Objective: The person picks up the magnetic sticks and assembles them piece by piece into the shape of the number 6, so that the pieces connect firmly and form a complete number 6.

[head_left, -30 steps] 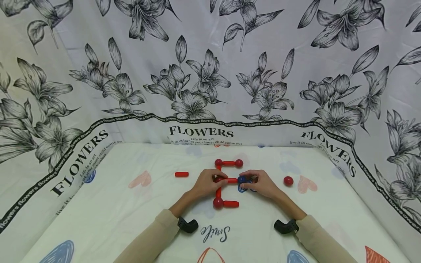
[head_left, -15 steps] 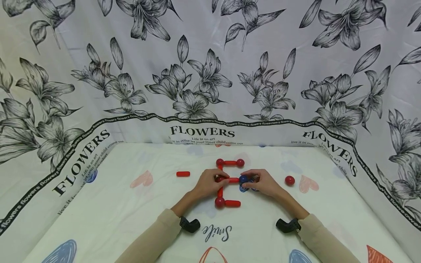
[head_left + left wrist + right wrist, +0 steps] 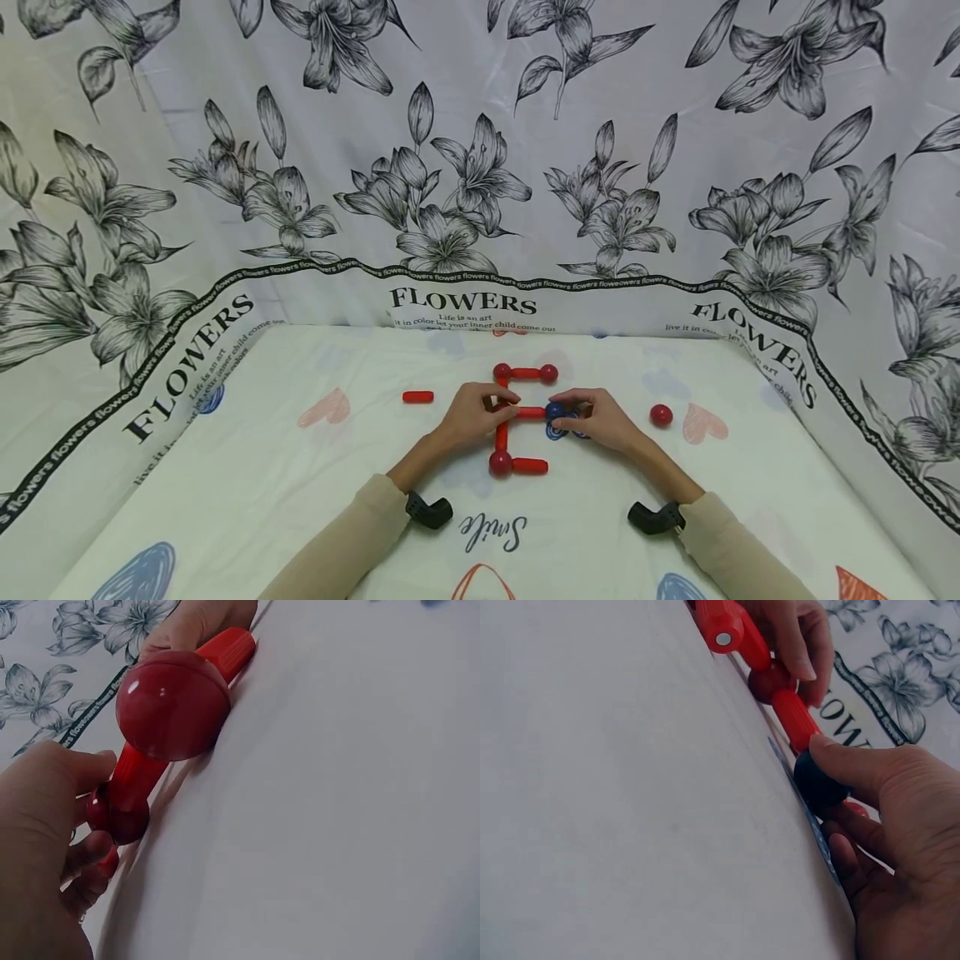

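Observation:
Red rods and dark red balls form an E-shaped frame, its upright rod [image 3: 502,437] running towards me. In the left wrist view my left hand [image 3: 45,832] grips the middle red ball [image 3: 127,823] between thumb and fingers; in the head view that hand [image 3: 472,414] mostly covers it. From this ball the middle red rod [image 3: 531,412] reaches right to a blue ball [image 3: 555,411]. My right hand [image 3: 600,419] pinches the blue ball, thumb on top in the right wrist view. The near arm is a red rod [image 3: 530,467] on a red ball [image 3: 500,463], its outer end bare.
A loose red rod [image 3: 417,397] lies left of my left hand. To the right of my right hand sits a loose red ball [image 3: 661,415]. A printed white cloth [image 3: 315,500] covers the table, with a flowered curtain [image 3: 465,167] rising behind.

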`<action>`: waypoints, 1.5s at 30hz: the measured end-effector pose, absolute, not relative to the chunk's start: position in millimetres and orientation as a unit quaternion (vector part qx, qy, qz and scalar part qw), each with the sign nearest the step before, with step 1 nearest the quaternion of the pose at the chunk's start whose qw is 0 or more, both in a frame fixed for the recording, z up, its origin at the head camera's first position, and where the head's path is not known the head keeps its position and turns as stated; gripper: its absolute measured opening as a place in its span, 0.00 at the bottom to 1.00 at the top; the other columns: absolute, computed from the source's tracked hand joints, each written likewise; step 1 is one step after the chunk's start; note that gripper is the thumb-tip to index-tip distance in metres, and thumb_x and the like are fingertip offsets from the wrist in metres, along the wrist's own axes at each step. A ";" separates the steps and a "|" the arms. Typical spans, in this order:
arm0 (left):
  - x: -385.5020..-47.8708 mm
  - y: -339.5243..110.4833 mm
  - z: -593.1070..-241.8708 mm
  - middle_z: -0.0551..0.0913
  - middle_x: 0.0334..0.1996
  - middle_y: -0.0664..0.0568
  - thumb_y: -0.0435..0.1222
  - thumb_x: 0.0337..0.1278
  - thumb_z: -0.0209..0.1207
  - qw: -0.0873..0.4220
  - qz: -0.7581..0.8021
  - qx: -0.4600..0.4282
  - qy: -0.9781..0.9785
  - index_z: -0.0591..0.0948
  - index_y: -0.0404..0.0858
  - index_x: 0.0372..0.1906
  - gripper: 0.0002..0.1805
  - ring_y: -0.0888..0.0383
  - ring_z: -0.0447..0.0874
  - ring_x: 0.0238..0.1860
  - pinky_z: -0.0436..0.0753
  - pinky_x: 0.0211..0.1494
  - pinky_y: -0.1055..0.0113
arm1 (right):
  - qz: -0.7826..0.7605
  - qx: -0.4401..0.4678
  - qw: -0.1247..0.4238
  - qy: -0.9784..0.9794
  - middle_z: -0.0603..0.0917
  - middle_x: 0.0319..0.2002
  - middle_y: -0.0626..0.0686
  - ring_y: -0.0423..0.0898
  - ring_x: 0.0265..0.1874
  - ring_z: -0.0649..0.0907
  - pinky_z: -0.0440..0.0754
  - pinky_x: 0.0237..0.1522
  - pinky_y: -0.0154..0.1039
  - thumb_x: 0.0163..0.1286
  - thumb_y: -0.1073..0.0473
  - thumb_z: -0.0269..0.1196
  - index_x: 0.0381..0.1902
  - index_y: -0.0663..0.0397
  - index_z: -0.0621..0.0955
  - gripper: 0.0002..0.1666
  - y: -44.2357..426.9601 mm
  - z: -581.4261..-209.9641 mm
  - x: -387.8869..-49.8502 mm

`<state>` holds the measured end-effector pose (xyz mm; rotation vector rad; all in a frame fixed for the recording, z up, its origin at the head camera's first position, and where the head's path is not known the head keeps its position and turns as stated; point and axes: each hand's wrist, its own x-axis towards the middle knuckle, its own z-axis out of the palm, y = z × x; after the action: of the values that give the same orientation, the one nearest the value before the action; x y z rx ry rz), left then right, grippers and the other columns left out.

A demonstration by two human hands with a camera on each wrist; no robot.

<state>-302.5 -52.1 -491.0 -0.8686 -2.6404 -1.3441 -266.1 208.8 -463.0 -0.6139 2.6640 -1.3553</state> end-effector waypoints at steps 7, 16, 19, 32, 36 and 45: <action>-303.8 -73.2 -477.6 0.86 0.34 0.61 0.45 0.53 0.65 0.040 -0.472 -0.258 -0.842 0.86 0.46 0.44 0.14 0.59 0.76 0.25 0.73 0.22 0.68 | -0.447 -0.203 0.036 0.870 0.85 0.43 0.53 0.50 0.35 0.77 0.75 0.34 0.32 0.59 0.55 0.68 0.53 0.54 0.81 0.23 208.4 -464.9 -266.6; -311.5 -145.5 -459.2 0.87 0.39 0.57 0.40 0.48 0.69 0.078 -0.468 -0.207 -0.855 0.86 0.48 0.41 0.11 0.59 0.78 0.27 0.75 0.28 0.69 | -0.441 -0.196 0.036 0.875 0.85 0.44 0.51 0.48 0.37 0.77 0.76 0.36 0.34 0.59 0.54 0.69 0.53 0.52 0.82 0.23 210.1 -464.8 -264.6; -316.9 -171.3 -454.3 0.87 0.40 0.51 0.39 0.49 0.69 0.054 -0.473 -0.194 -0.858 0.86 0.48 0.42 0.12 0.56 0.79 0.30 0.75 0.29 0.69 | -0.439 -0.196 0.036 0.876 0.85 0.44 0.51 0.48 0.37 0.77 0.76 0.36 0.34 0.59 0.54 0.69 0.53 0.53 0.81 0.23 210.8 -463.7 -264.4; -328.7 -207.3 -475.7 0.86 0.40 0.49 0.39 0.46 0.70 -0.034 -0.460 -0.170 -0.871 0.85 0.41 0.46 0.17 0.52 0.79 0.37 0.75 0.35 0.69 | -0.444 -0.204 0.037 0.872 0.85 0.44 0.51 0.47 0.36 0.76 0.74 0.34 0.31 0.60 0.56 0.68 0.53 0.53 0.81 0.22 211.0 -465.7 -265.3; -327.8 -205.1 -480.2 0.85 0.37 0.53 0.38 0.44 0.71 -0.027 -0.438 -0.175 -0.881 0.86 0.47 0.42 0.15 0.55 0.78 0.35 0.74 0.37 0.68 | -0.445 -0.202 0.037 0.872 0.85 0.44 0.51 0.47 0.36 0.77 0.74 0.34 0.32 0.60 0.56 0.68 0.53 0.53 0.82 0.22 210.7 -465.8 -265.3; -326.0 -198.8 -481.0 0.84 0.35 0.55 0.37 0.48 0.69 -0.004 -0.418 -0.190 -0.888 0.85 0.49 0.43 0.14 0.56 0.78 0.35 0.74 0.39 0.66 | -0.448 -0.199 0.039 0.871 0.85 0.44 0.52 0.48 0.35 0.77 0.74 0.33 0.30 0.60 0.56 0.68 0.52 0.52 0.82 0.22 210.9 -465.9 -265.1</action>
<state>-326.0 -198.8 -481.0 -0.5983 -2.7971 -1.3164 -265.1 210.9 -465.9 -0.6096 2.6698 -1.3743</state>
